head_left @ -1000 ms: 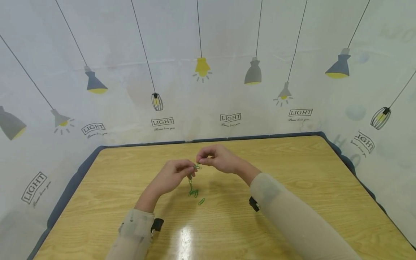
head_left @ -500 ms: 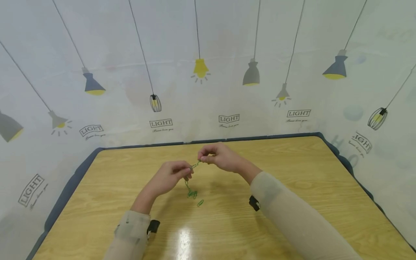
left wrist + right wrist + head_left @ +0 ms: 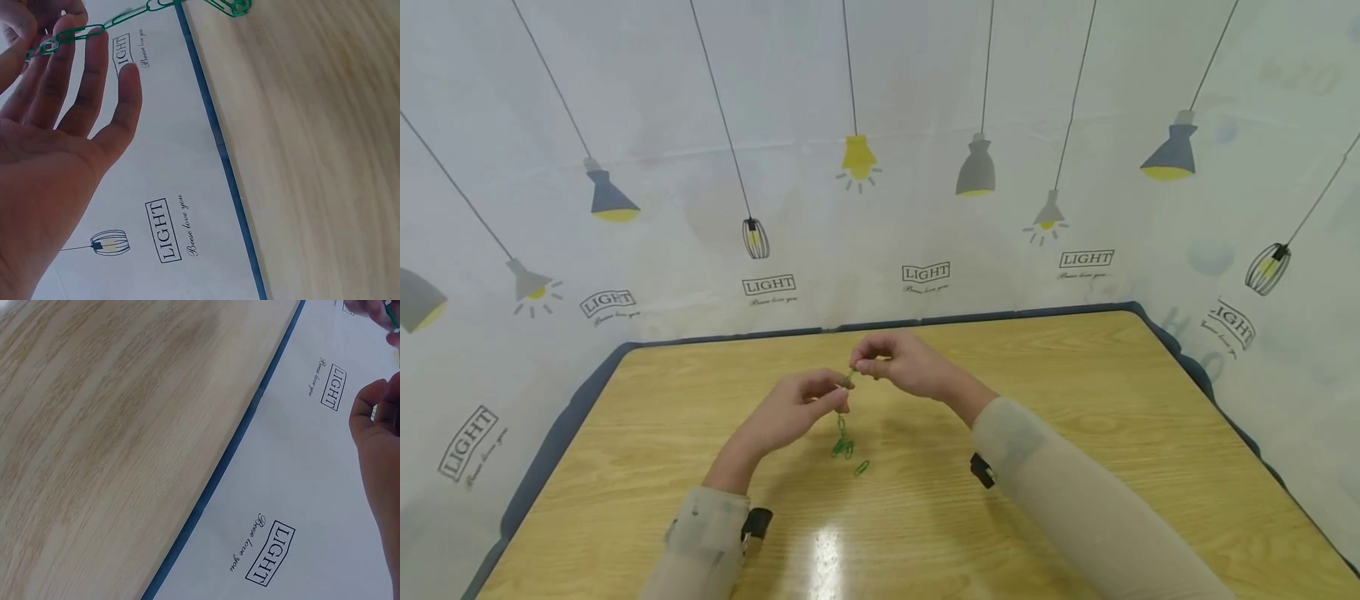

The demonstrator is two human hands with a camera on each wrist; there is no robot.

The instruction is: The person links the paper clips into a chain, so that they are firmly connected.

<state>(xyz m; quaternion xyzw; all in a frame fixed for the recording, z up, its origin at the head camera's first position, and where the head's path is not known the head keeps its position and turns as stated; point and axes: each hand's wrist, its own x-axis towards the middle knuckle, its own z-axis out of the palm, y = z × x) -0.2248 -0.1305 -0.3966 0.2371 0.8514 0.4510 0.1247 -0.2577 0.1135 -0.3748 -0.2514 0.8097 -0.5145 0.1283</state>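
A chain of linked green paper clips [image 3: 842, 427] hangs below my left hand [image 3: 790, 410], its lower end heaped on the table. Between thumb and forefinger the left hand pinches the chain near its top. In the left wrist view the chain [image 3: 81, 33] runs across the fingers of that hand, the other fingers spread apart. My right hand [image 3: 901, 367] is just above and to the right, pinching a green paper clip at the chain's upper end. Its fingertips are partly cut off in the right wrist view. One loose paper clip [image 3: 861, 467] lies nearer me on the table.
The wooden table [image 3: 970, 517] has a dark blue edging [image 3: 970, 317] along its back and sides. Behind it stands a pale wall covering [image 3: 820, 83] printed with lamps. Black wrist straps show under both sleeves.
My hands drew slightly apart, stretching the top of the chain between them, then came closer again. The right hand is now almost above the left fingertips. The loose clip stays on the table.
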